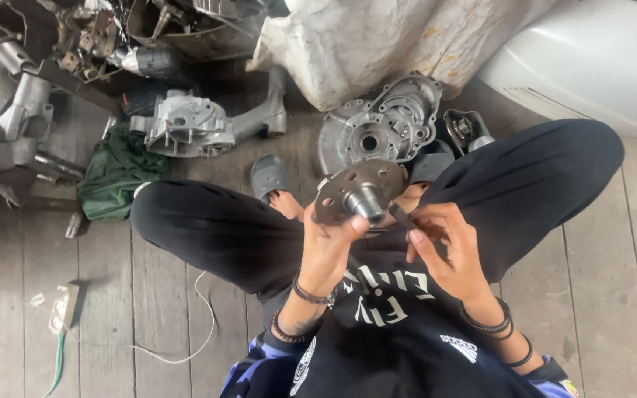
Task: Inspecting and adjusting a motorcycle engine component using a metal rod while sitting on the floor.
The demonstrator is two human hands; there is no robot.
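Note:
My left hand grips a round grey metal hub flange with bolt holes and a short shaft pointing toward me. My right hand pinches a small dark metal ring or strip just beside the hub's shaft. Both hands are raised above my lap, between my bent knees in black trousers. Dark bands circle both wrists.
An aluminium engine case half lies on the plank floor ahead, a second case with a long arm to its left, a green cloth, a grey sandal, scrap metal parts, a white sack, a white cable.

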